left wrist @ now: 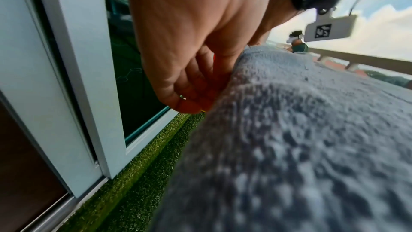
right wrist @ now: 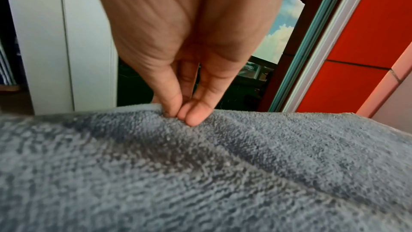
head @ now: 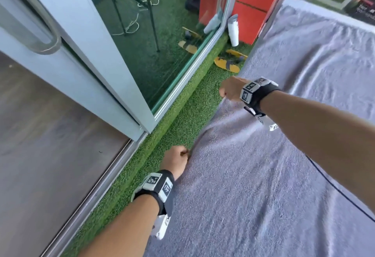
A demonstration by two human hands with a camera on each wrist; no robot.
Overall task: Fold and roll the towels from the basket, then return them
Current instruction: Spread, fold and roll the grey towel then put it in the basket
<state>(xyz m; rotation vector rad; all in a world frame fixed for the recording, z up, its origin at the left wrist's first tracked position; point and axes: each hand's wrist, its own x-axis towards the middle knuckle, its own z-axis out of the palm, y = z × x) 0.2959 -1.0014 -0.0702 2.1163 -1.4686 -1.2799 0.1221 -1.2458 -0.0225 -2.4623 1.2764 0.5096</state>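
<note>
A large grey towel [head: 274, 165] lies spread out over green artificial turf, filling the right half of the head view. My left hand [head: 176, 160] pinches the towel's left edge near me, fingers curled around the hem. Farther along the same edge my right hand [head: 229, 92] pinches the hem too. The right wrist view shows thumb and fingers [right wrist: 189, 110] squeezing a fold of the grey towel [right wrist: 223, 174]. From the left wrist, my left hand [left wrist: 196, 98] grips the lifted edge of the towel [left wrist: 289, 138]. No basket is visible.
A sliding glass door with a pale frame [head: 113, 70] runs along the left, with a strip of turf [head: 172, 126] between it and the towel. Yellow slippers [head: 229, 63] and a white bottle [head: 233, 31] sit by a red wall [head: 251, 3] at the far end.
</note>
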